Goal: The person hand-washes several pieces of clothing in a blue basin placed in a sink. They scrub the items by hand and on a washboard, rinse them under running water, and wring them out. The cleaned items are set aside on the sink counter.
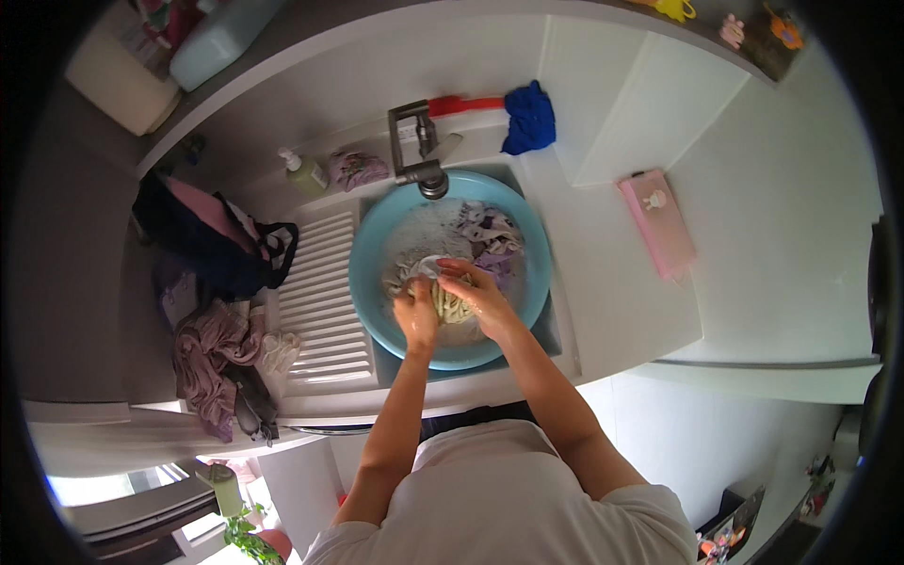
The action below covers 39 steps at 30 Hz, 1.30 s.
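Note:
A round light-blue plastic basin of cloudy, sudsy water sits in the sink. My left hand has its fingers curled around the left side of a wet cream cloth, low over the water. From the right, my right hand holds the same cloth, thumb and fingers reaching over its upper edge. A whitish piece of fabric shows just beyond my fingers. Patterned cloth and a purple cloth lie soaking on the basin's right side. Both palms are partly hidden.
A dark faucet overhangs the basin's far rim. Left are a ribbed washboard, a dark bag and heaped mauve clothing. Behind stand a pump bottle and a blue cloth. A pink pouch lies right.

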### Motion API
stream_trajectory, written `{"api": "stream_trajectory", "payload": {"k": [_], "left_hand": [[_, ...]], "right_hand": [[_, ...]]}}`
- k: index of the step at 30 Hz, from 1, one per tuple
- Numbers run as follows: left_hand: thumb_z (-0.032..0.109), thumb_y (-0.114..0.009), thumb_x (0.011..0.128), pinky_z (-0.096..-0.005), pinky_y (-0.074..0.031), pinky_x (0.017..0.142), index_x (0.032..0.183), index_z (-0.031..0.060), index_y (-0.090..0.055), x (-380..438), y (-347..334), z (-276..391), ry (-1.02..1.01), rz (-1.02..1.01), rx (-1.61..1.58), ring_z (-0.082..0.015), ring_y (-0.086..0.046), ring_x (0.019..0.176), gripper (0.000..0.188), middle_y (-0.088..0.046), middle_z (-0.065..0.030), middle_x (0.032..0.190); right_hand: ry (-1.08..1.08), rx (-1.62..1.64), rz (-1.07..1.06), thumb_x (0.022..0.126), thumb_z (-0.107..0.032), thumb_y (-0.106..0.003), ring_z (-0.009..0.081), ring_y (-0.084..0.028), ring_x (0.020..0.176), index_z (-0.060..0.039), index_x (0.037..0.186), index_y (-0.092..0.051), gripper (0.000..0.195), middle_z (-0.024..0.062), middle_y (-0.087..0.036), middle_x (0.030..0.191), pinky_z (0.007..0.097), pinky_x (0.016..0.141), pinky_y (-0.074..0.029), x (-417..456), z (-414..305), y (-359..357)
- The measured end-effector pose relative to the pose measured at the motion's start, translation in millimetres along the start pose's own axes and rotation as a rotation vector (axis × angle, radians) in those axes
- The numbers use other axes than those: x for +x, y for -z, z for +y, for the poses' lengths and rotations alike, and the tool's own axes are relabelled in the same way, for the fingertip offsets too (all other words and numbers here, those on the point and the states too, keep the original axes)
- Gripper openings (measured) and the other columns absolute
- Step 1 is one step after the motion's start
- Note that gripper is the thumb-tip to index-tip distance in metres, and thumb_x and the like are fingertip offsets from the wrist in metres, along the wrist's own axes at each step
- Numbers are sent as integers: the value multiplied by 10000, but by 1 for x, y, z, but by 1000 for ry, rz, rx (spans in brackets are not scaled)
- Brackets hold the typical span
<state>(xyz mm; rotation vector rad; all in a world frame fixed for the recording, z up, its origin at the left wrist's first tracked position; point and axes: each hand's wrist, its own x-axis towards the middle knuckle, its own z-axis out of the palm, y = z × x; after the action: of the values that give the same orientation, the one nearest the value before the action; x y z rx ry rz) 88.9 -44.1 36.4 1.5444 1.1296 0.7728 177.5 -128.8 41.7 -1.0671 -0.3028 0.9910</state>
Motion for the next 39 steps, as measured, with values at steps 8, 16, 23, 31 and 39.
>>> {"api": "stream_trajectory", "payload": {"k": [8, 16, 23, 31, 39], "left_hand": [[457, -466, 980, -355, -483, 806, 1154, 31, -604, -4, -15, 28, 111, -309, -174, -224, -612, 1008, 481, -662, -142, 1043], [137, -545, 974, -290, -495, 755, 1163, 67, -600, 14, 9, -43, -128, -267, -187, -193, -647, 931, 209, -669, -72, 1034], [3, -611, 834, -373, -527, 799, 1166, 71, -609, 2, 34, -49, -575, -154, 520, -302, -643, 955, 339, -656, -130, 1072], [91, -717, 761, -450, -531, 785, 1451, 158, -377, 27, 0, -30, -539, -433, 737, -338, -631, 1013, 772, -624, -177, 1167], [203, -755, 697, -434, -540, 685, 1429, 300, -412, 51, -38, -86, -634, -126, 1167, -309, -664, 863, 814, -642, -117, 1006]], "right_hand": [[117, -150, 84, 815, -242, -778, 155, -576, 1083, 12, 1359, -474, 673, 110, -580, 1231, 270, 908, -472, -25, -35, 42], [617, -1407, 785, 770, -186, -761, 363, -459, 1263, -56, 1418, -409, 748, 204, -494, 1347, 451, 1051, -375, -51, -92, 160], [886, -1602, 751, 791, -145, -735, 411, -502, 1161, -69, 1320, -491, 587, 191, -537, 1274, 518, 969, -400, -53, -80, 121], [379, -1385, 13, 755, -12, -670, 369, -533, 1069, -82, 1141, -552, 410, 148, -577, 1101, 446, 859, -474, 1, 33, 42], [322, -1639, -135, 725, -63, -700, 363, -514, 1102, -46, 1126, -507, 445, 162, -536, 1119, 438, 891, -478, 40, 50, 48]]}}
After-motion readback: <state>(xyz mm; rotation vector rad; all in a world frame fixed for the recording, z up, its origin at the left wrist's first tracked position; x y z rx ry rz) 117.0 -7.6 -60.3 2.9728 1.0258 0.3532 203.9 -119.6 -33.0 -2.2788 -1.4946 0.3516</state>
